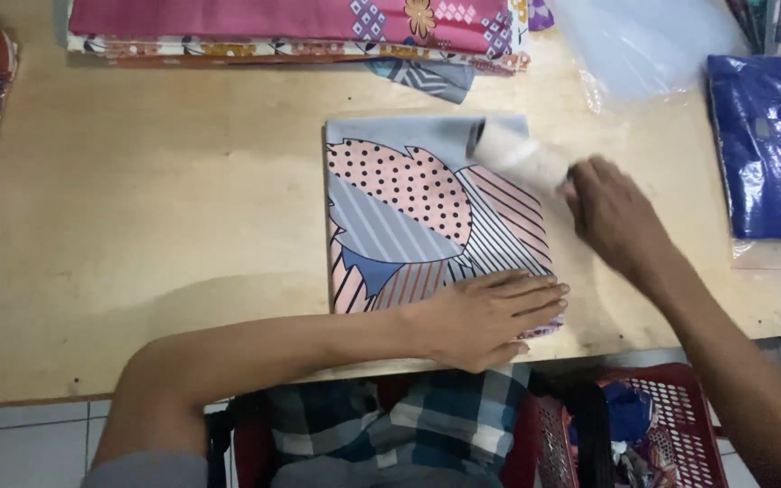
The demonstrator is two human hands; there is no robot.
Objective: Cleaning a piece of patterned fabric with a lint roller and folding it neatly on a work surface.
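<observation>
Left hand (490, 316): laid flat, fingers spread open, pressed on near edge of folded patterned cloth (427, 212).
Right hand (612, 217): closed around white lint roller (517, 155), blurred, over cloth's far right corner.
Cloth: centred on wooden desk (155, 208).
Far edge: fabric stack (291, 27).

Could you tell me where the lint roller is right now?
In the head view, the lint roller lies on the folded cloth's upper right corner, held by the right hand.
</observation>
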